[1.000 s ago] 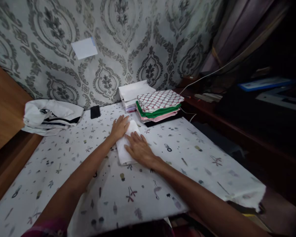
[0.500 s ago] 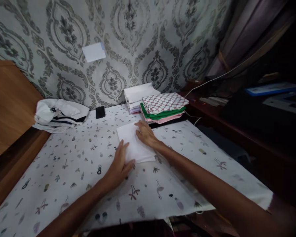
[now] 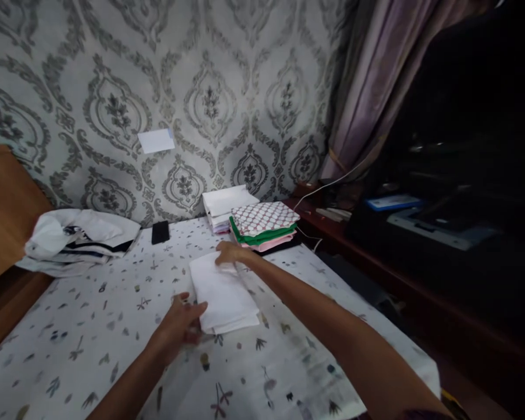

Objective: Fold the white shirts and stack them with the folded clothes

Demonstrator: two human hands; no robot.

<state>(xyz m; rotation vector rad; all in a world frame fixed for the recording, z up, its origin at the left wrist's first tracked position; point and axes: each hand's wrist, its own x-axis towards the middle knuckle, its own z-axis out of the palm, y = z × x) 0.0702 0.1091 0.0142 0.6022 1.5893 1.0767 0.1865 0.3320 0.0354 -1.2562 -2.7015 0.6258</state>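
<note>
A folded white cloth (image 3: 225, 297) lies on the patterned white sheet (image 3: 126, 326). My right hand (image 3: 233, 254) grips its far right edge, fingers curled over it. At the near left corner is my left hand (image 3: 181, 321), thumb on the cloth's edge and the other fingers apart, slightly blurred. Behind the cloth stands a pile of folded fabrics, with a red-and-white patterned piece (image 3: 265, 219) on top of a green one (image 3: 262, 236) and a pink one. Next to that pile is a stack of folded white cloths (image 3: 227, 201).
A black phone (image 3: 160, 233) lies near the wall. Crumpled white and black clothing (image 3: 87, 236) sits at the left by a wooden panel (image 3: 9, 204). A white cable (image 3: 328, 184) runs at the right, near a dark red ledge (image 3: 376, 262) and a purple curtain (image 3: 371, 87).
The view has tilted up and shifted right. My right hand has gone from lying flat on the cloth to gripping its edge. My left hand now touches the near left corner.
</note>
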